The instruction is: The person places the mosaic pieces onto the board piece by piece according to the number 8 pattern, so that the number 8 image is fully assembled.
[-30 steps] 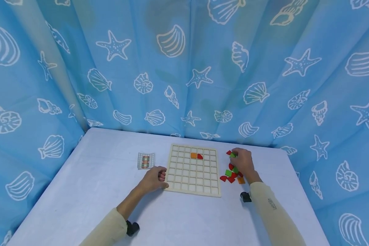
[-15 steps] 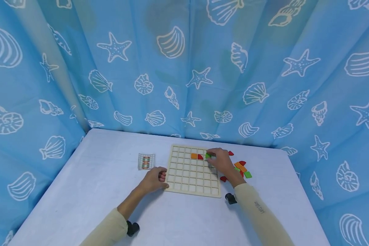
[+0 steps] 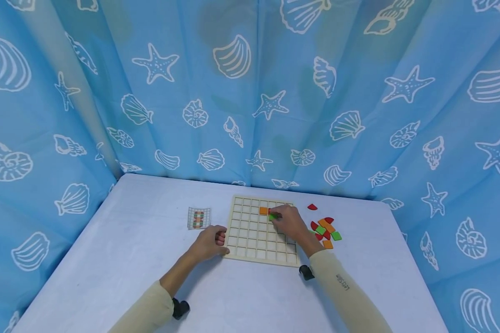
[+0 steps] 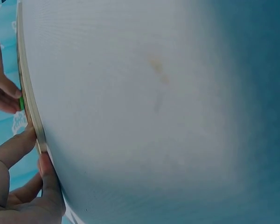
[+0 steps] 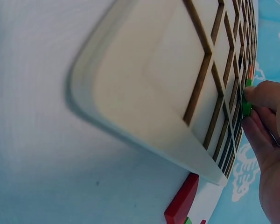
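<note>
A wooden grid board (image 3: 261, 263) lies on the white table. My left hand (image 3: 207, 243) grips its left edge near the front corner; in the left wrist view the thumb and fingers pinch the board's rim (image 4: 31, 100). My right hand (image 3: 290, 223) is over the upper right part of the grid, pinching a green square piece (image 3: 272, 217) between thumb and fingertips, also visible in the right wrist view as a green piece (image 5: 247, 100). Beside it on the board sits an orange square (image 3: 263, 211); a red piece next to that is mostly hidden by the fingers.
Right of the board lie several loose pieces, among them a green square (image 3: 336, 236), an orange square (image 3: 328, 244) and a red quarter-round (image 3: 312, 207) apart from the others. A patterned card (image 3: 199, 218) lies left of the board. Behind the table hangs a blue curtain (image 3: 275, 138).
My right hand has moved left from the loose pieces onto the board, carrying a green piece to beside the red one. The loose pieces have shifted and spread. My left hand stays on the board's edge.
</note>
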The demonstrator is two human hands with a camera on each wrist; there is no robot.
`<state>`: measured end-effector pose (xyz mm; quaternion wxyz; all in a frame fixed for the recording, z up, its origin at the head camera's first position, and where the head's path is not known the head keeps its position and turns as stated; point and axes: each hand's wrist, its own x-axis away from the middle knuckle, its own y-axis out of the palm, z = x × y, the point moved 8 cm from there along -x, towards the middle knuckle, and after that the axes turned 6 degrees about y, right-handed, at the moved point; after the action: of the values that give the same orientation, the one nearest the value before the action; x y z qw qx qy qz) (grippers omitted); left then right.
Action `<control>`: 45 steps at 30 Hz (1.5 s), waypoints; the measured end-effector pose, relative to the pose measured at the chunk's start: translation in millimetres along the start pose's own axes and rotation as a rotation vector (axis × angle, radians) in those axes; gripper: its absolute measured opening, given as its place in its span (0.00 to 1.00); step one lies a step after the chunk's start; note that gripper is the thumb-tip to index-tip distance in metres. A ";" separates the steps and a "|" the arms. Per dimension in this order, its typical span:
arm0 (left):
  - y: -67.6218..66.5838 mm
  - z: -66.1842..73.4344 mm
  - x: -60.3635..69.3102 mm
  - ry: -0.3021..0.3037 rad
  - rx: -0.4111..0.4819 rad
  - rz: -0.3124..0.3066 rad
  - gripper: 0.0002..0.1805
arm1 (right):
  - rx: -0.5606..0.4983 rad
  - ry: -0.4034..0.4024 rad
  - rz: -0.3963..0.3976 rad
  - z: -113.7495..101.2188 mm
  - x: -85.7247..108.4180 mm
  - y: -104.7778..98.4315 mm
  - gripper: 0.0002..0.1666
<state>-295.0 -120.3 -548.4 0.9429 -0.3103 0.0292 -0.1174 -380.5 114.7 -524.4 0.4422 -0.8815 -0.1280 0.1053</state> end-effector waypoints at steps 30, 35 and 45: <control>-1.1 -1.0 0.8 -0.008 -0.013 0.001 0.36 | 0.013 0.002 0.083 19.7 4.7 -17.7 0.13; -2.1 -0.5 0.0 -0.020 -0.019 0.001 0.37 | -0.004 0.208 0.211 62.2 4.3 -47.4 0.16; -2.0 1.8 0.3 0.004 0.009 0.002 0.36 | -0.007 0.397 0.275 104.8 12.4 -70.2 0.22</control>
<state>-294.9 -120.9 -545.7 0.9444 -0.3057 0.0309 -0.1172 -409.3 238.0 -530.1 0.4372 -0.8955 0.0823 -0.0112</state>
